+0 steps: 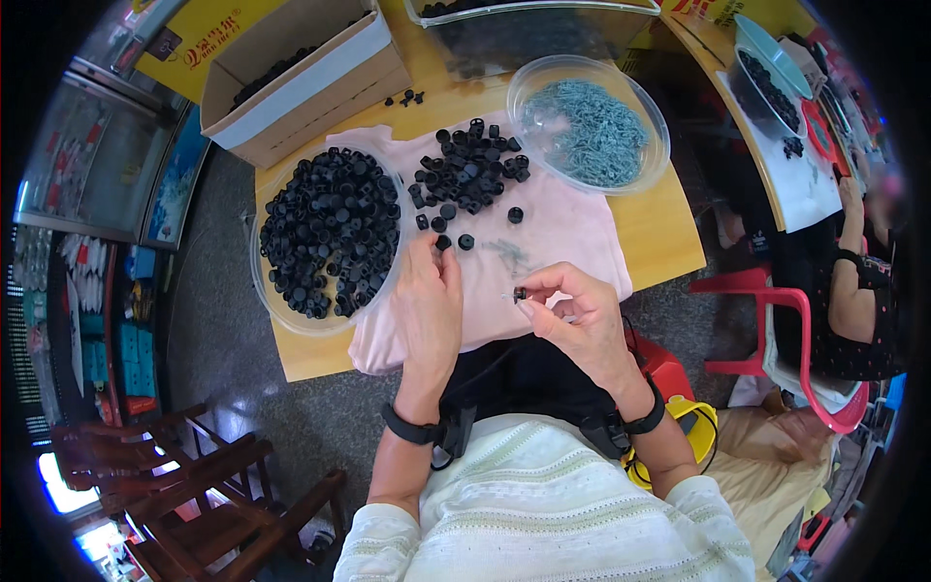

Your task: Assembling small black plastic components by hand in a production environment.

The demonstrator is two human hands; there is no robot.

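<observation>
My right hand [582, 315] pinches a small black plastic part [521, 294] between thumb and fingertips, with a thin pale piece sticking out of its left side. My left hand [430, 310] reaches up over the pink cloth [485, 320], its thumb and fingertips at a small black plastic cap [443, 242]. Another black cap [466, 242] lies just right of those fingertips. Beyond it is a loose pile of black plastic parts [470, 170]. A few thin grey-green pieces [509, 254] lie on the cloth between my hands.
A clear round tub [255, 254] full of black parts stands at left. A clear bowl [659, 136] of grey-green pieces is at back right. A cardboard box [320, 97] and a clear bin [533, 44] stand behind. A person [858, 281] sits at right by a red chair [800, 301].
</observation>
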